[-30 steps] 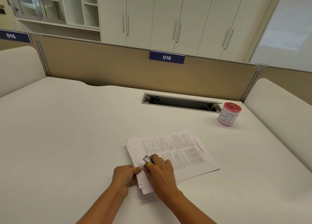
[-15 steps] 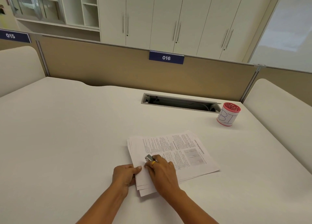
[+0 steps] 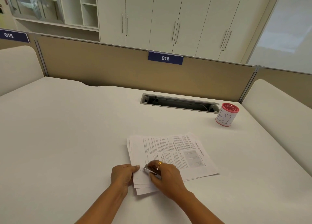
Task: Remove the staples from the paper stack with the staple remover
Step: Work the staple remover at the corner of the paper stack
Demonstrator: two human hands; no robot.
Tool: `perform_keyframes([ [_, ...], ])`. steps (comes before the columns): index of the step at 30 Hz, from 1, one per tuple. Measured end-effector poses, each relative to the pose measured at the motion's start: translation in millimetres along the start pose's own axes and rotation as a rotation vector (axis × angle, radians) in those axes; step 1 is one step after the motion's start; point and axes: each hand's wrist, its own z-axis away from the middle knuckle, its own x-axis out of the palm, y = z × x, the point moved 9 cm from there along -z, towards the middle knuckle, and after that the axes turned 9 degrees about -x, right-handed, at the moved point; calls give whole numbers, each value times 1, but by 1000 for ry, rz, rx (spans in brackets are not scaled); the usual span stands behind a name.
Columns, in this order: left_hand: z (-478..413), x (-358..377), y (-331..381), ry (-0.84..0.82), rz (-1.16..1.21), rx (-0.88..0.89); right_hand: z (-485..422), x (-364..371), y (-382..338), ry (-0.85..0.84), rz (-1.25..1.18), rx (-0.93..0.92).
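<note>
A stack of printed white pages [image 3: 175,152] lies on the white desk, its sheets slightly fanned at the near left corner. My left hand [image 3: 123,174] presses down on the stack's left edge, thumb on the top sheet. My right hand [image 3: 166,177], with a gold ring on one finger, grips a small silver staple remover [image 3: 148,170] whose tip points left onto the paper close to my left thumb. No staple can be made out.
A red-rimmed cup [image 3: 227,114] with a white paper label stands at the back right. A cable slot [image 3: 179,103] is cut into the desk [image 3: 67,139] behind the paper. A beige partition closes off the far edge.
My right hand has pulled the staple remover down along the page's left margin towards me, and its tip now points left towards my left thumb. The left hand stays put.
</note>
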Motion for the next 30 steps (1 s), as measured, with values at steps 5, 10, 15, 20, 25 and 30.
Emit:
perform_keyframes([
  [5,1,0,1,1,-17,3,0,0,-3,5,-1,-12],
  [10,2,1,2,-17,-28,5,-3,0,-7,6,-29,-8],
  [15,3,1,3,-13,-34,11,-2,0,-8,-2,-30,-4],
  [20,3,0,3,-8,-33,18,-3,1,-8,-6,-34,-3],
  [25,2,2,3,-29,-35,17,-2,5,-8,-1,-47,11],
  [30,0,2,1,-40,-24,8,-2,5,-5,22,-61,26],
])
